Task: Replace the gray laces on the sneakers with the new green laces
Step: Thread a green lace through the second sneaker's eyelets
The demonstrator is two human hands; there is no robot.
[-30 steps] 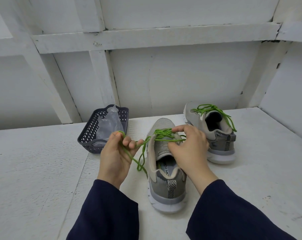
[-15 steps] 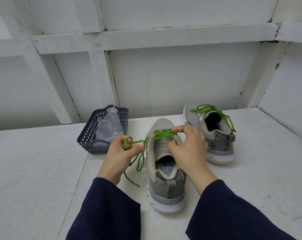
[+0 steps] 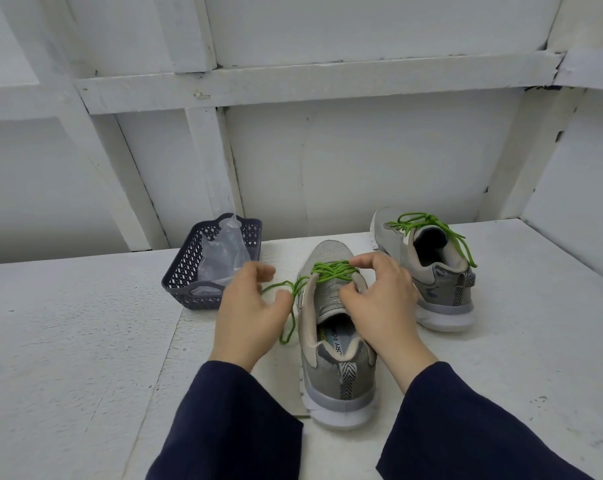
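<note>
A gray sneaker (image 3: 341, 379) stands on the white table (image 3: 68, 341) with its heel toward me, and a green lace (image 3: 329, 271) is threaded across its top. My right hand (image 3: 379, 299) sits over the tongue, its index finger and thumb curled round the lace crossings. My left hand (image 3: 248, 306) is just left of the shoe. The loose lace end runs between its thumb and curled fingers, then hangs down beside the shoe. The second gray sneaker (image 3: 442, 282) stands behind to the right, carrying green laces (image 3: 428, 225) that trail loosely over its collar.
A dark perforated plastic basket (image 3: 186, 282) holding a clear plastic bag (image 3: 220, 254) sits at the back left of the table. White panelled walls close in the back and the right side.
My left hand has moved in toward the shoe and loosened, so the taut lace now hangs slack. My right hand has stayed on the tongue.
</note>
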